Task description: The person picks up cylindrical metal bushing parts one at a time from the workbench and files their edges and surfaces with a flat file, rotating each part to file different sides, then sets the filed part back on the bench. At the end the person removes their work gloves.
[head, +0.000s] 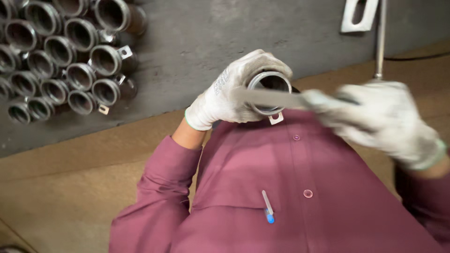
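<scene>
My left hand [229, 91], in a white knit glove, grips a short metal pipe fitting [271, 92] with its round opening toward me and a small tab at its lower edge. My right hand [379, 119], also gloved and blurred by motion, holds a flat metal tool [269, 97] whose blade lies across the fitting's mouth. Both hands are in front of my maroon shirt [290, 187].
Several similar metal fittings [65, 56] stand packed together on a dark grey surface [197, 42] at the upper left. A white bracket [358, 16] and a thin metal rod [380, 37] are at the upper right. A brown board [70, 187] lies below. A pen sits in my shirt pocket.
</scene>
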